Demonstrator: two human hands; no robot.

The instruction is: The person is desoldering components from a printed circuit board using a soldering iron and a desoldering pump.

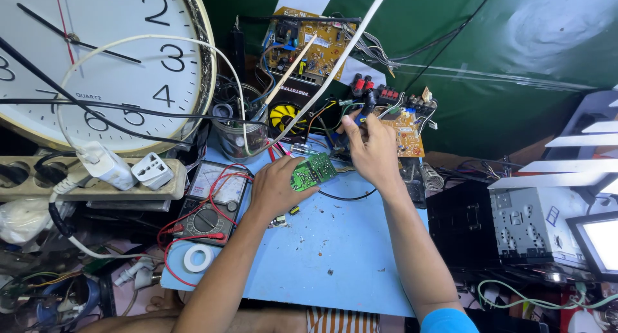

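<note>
Your left hand (273, 190) grips a small green circuit board (311, 171) by its near edge, fingers curled under it, so the board sits tilted up off the light blue worktop (335, 256) with its face turned toward you. Holding it by the edge keeps your fingers off its face and leaves the far side open to the tool.

Your right hand (370, 149) is clenched around a dark-handled tool (368, 104), pen-fashion, just beyond the board's far corner. It looks like a soldering iron, though the tip is hidden behind your fingers, so I cannot say whether it touches the board. The hand hovers close to the board, which gives you fine control.

Around you the bench is crowded. An analogue multimeter (211, 201) lies just left of your left wrist, its red leads looping across the worktop, within easy reach. A roll of white tape (197, 257) rests near the worktop's left corner. Behind the hands stand a larger tan circuit board (308, 40), propped upright, and a second one (405, 130) by your right hand. A big wall clock (96, 62) leans at the left above a power strip (96, 178) carrying white plugs, and a grey metal chassis (531, 223) sits well apart on the right.
</note>
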